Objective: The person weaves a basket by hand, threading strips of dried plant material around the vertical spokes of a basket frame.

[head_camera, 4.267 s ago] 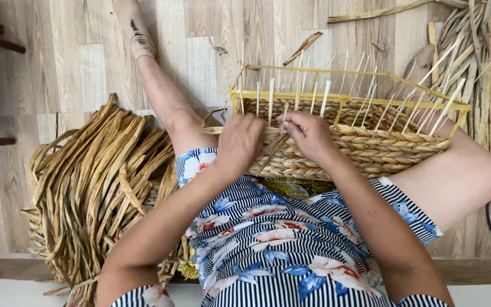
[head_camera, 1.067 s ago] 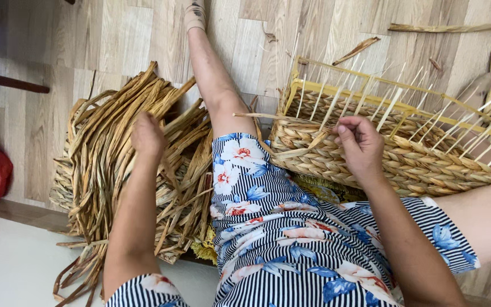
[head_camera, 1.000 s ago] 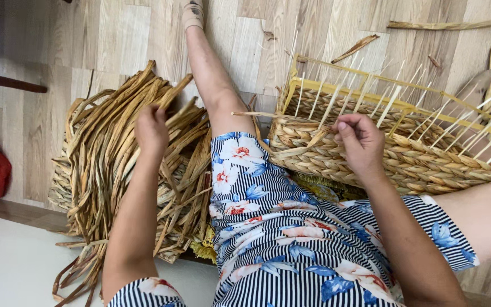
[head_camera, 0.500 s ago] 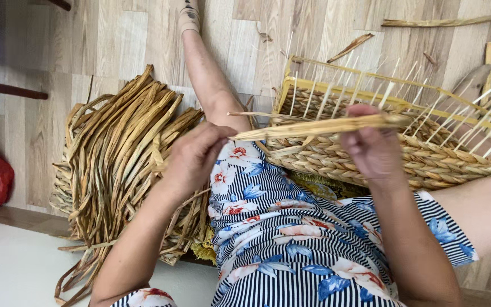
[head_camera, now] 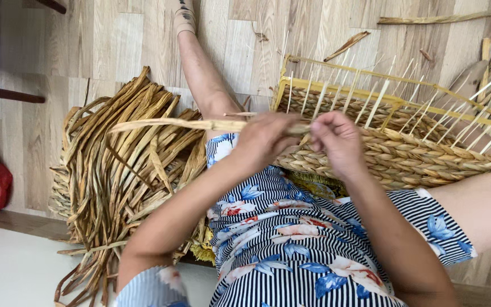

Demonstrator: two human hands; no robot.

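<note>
I see my left hand (head_camera: pixel 265 139) closed around a long dried reed strand (head_camera: pixel 200 125) that runs out leftward over the loose reed pile (head_camera: pixel 120 182) on the floor. My right hand (head_camera: pixel 336 139) pinches the strand's near end, just beside the left, at the rim of the half-woven basket (head_camera: pixel 404 153) resting on my lap.

Bare wood floor (head_camera: pixel 86 51) open to you at upper left, heaped dried reeds (head_camera: pixel 120 170) blocking left centre, upright stakes (head_camera: pixel 365 96) fencing the basket (head_camera: pixel 404 153) at right.
</note>
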